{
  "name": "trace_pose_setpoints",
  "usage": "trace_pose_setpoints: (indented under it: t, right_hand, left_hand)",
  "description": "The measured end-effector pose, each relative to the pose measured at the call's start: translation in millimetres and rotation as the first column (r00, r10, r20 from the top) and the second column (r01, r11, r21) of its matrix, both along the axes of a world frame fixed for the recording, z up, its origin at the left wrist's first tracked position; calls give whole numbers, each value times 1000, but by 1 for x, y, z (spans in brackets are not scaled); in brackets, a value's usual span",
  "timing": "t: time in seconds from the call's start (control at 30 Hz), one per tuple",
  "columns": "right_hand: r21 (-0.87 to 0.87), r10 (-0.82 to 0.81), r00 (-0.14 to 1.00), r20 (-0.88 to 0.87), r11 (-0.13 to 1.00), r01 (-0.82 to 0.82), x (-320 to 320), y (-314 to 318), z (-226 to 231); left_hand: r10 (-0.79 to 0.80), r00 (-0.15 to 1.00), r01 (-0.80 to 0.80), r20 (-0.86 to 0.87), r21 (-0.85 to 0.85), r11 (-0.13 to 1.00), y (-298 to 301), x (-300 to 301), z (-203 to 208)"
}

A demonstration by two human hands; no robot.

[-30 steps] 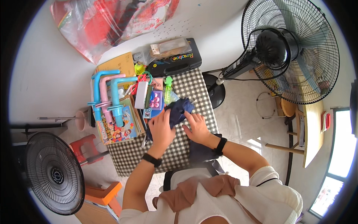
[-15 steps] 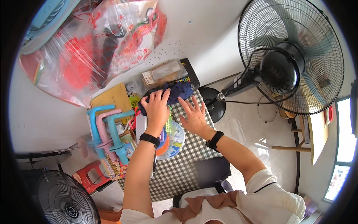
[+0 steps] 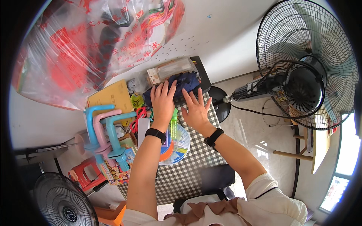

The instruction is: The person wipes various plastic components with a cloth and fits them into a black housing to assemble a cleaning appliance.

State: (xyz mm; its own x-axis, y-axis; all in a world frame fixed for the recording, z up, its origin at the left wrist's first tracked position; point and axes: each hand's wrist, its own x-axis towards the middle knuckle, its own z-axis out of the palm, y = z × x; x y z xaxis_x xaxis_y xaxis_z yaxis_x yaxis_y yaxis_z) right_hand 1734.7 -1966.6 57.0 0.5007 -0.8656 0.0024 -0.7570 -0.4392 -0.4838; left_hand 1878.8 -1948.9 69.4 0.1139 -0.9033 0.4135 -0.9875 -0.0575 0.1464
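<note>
A dark blue bundle of folded cloth [image 3: 185, 85] lies along the far side of the table. On its left part my left hand [image 3: 163, 103] rests from above, fingers stretched out over the fabric. My right hand [image 3: 197, 115] is spread open just beside it, its fingertips at the bundle's near edge. Whether the right fingertips touch the cloth, I cannot tell. Left of my left hand lie red-handled scissors [image 3: 140, 117]. Between my wrists are a bright green plastic piece [image 3: 174, 126] and a round blue-and-white fan-like disc [image 3: 184, 145], partly covered by my left forearm.
A checkered cloth [image 3: 177, 177] covers the table. Blue and pink bent plastic tubes [image 3: 102, 130] stand at the left, near a yellow envelope [image 3: 113, 97]. Clear packages [image 3: 171, 71] lie behind the bundle. A large plastic bag [image 3: 83, 49] hangs on the wall; a black standing fan [image 3: 307, 79] is at right.
The view has shifted slightly. My left fingers have straightened and flattened over the dark blue cloth. My right hand stays spread beside it.
</note>
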Motion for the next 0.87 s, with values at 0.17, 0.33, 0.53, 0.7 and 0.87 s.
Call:
trace_pose_setpoints:
  t: [0.17, 0.33, 0.53, 0.7, 0.87]
  right_hand:
    - [-9, -3, 1000, -13, 1000, 3, -3, 0, -5]
    - [-13, 30, 999, -10, 999, -30, -26, 5, 2]
    - [99, 95, 995, -22, 991, -92, -113, 47, -1]
    - [155, 43, 996, -75, 987, -31, -199, 98, -13]
    - [479, 40, 981, -192, 876, 58, -262, 142, -33]
  left_hand:
    - [14, 1000, -14, 9, 17, 1000, 3, -4, -8]
    - [65, 997, -70, 44, 117, 991, 11, -10, 3]
    - [-5, 999, 9, 46, -82, 997, 58, -34, 4]
    - [-104, 940, 165, -326, 165, 973, 146, -94, -11]
    - [-176, 839, 391, -516, 344, 854, 222, -157, -30]
